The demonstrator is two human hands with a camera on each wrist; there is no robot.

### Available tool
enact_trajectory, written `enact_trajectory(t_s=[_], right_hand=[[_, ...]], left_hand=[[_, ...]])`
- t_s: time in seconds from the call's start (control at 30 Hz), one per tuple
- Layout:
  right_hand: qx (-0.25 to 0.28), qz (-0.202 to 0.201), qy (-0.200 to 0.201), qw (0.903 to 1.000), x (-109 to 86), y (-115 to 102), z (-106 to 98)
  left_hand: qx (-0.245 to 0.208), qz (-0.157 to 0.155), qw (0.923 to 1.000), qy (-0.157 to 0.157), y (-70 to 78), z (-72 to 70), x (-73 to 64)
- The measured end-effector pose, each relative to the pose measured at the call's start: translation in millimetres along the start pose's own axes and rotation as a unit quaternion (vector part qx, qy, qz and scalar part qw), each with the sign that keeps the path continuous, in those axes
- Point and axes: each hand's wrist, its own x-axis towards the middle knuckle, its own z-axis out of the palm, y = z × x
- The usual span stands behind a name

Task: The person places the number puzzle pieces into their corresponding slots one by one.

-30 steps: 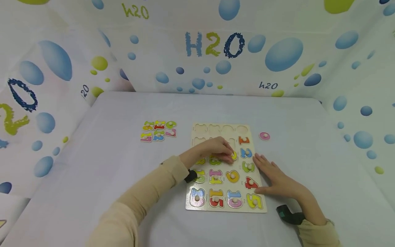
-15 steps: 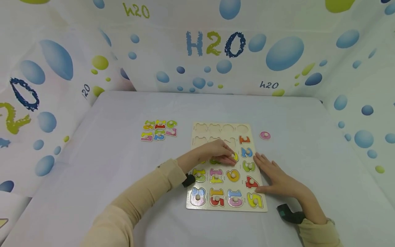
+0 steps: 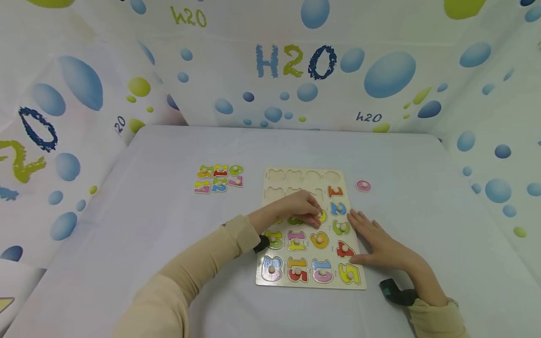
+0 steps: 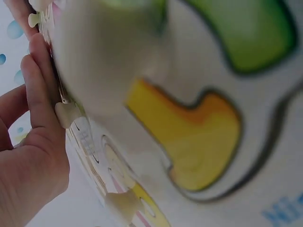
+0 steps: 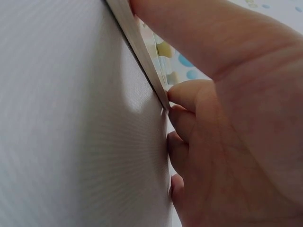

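Observation:
On the table lies a wooden number puzzle board (image 3: 258, 277) with knobbed number pieces in several of its slots. My left hand (image 3: 299, 206) reaches over the board, thumb and fingers pinching the knob of a yellow number piece (image 3: 323, 216) in the second column from the right; the hand covers much of this piece. In the left wrist view, the left hand (image 4: 40, 137) shows at the side, low over the board. My right hand (image 3: 380, 246) lies with its fingers spread at the board's right edge. Its fingertips (image 5: 182, 94) touch that wooden edge (image 5: 142, 52) in the right wrist view.
Several loose number pieces, among them a pink 7 (image 3: 235, 181) and a green 6 (image 3: 235, 170), lie left of the board. A pink 0 piece (image 3: 363, 186) is to its right. Bare slots (image 3: 313, 176) line the board's far end. A printed curtain (image 3: 228, 70) hangs behind the table.
The left hand has shifted very slightly toward me and to the right, still at the yellow piece. The right hand stays at the board's edge. The whole view drifts slightly.

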Motion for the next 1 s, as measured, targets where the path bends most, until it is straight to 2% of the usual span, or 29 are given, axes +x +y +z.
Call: enact_trajectory(t_s=[0.1, 0.17, 0.23, 0.3, 0.4, 0.47, 0.53, 0.6, 0.7, 0.77, 0.87, 1.0], right_hand=[[0.004, 0.003, -0.002, 1.0000, 0.1, 0.2, 0.0], [0.002, 0.007, -0.004, 1.0000, 0.9, 0.3, 0.5], [0.000, 0.007, -0.004, 1.0000, 1.4, 0.2, 0.4], [-0.005, 0.009, -0.004, 0.9999, 2.1, 0.0, 0.2], [-0.008, 0.011, -0.005, 0.9999, 2.3, -0.4, -0.7], [-0.008, 0.012, -0.005, 0.9999, 2.6, -0.3, -0.9], [-0.007, 0.013, -0.006, 0.9999, 2.3, -0.1, -0.8], [-0.006, 0.015, -0.007, 0.9999, 1.9, 0.4, -0.5], [-0.002, 0.014, -0.006, 0.9999, 0.5, 1.2, 0.0], [-0.001, 0.013, -0.005, 0.9999, 0.1, 1.9, 0.5], [-0.002, 0.011, -0.002, 0.9999, 0.3, 2.6, 1.2], [-0.007, 0.011, -0.001, 0.9999, 0.8, 2.5, 1.0]], left_hand=[[0.031, 0.016, 0.9994, -0.001, 3.2, -2.5, -5.2], [0.046, 0.031, 0.9985, -0.002, 6.5, -11.2, -11.8], [0.043, 0.044, 0.9981, -0.001, 12.0, -28.0, -22.1], [0.032, 0.056, 0.9978, 0.014, 13.3, -52.4, -32.7], [0.022, 0.047, 0.9962, 0.070, 6.7, -94.6, -50.1], [0.022, 0.027, 0.9924, 0.118, -5.7, -121.2, -59.7], [0.017, 0.002, 0.9873, 0.158, -19.6, -142.7, -68.6], [0.002, -0.024, 0.9823, 0.186, -33.5, -158.0, -73.7], [-0.035, -0.049, 0.9784, 0.198, -48.4, -168.2, -75.7], [-0.063, -0.052, 0.9782, 0.191, -54.0, -169.2, -74.0], [-0.071, -0.044, 0.9795, 0.183, -56.1, -165.7, -71.6], [-0.052, -0.041, 0.9782, 0.197, -52.4, -158.6, -70.6]])
